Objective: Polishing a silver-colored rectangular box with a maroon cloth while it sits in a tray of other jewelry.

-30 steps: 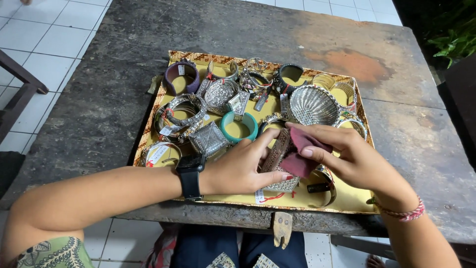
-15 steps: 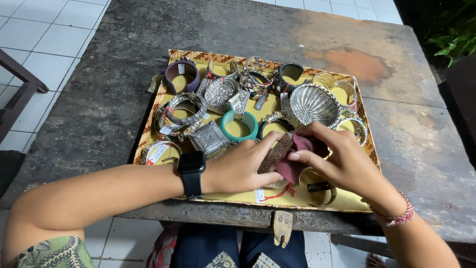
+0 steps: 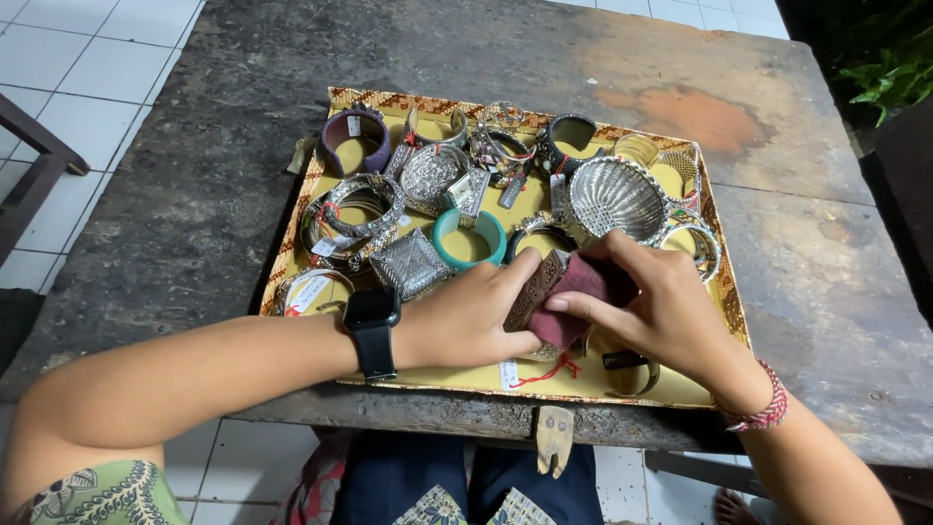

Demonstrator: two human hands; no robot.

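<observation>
Over the near edge of the yellow tray, the left hand is gripping a carved brown bangle while the right hand is pressing a maroon cloth against it; a teal bangle is lying mid-tray, just beyond.

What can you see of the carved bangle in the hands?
The bangle is a wide brown cuff with fine carved patterning, wood by the look. Only its outer face shows. It stands tilted on edge over the near part of the tray. The left hand holds it from below and the right hand presses a dark red cloth against it.
</observation>
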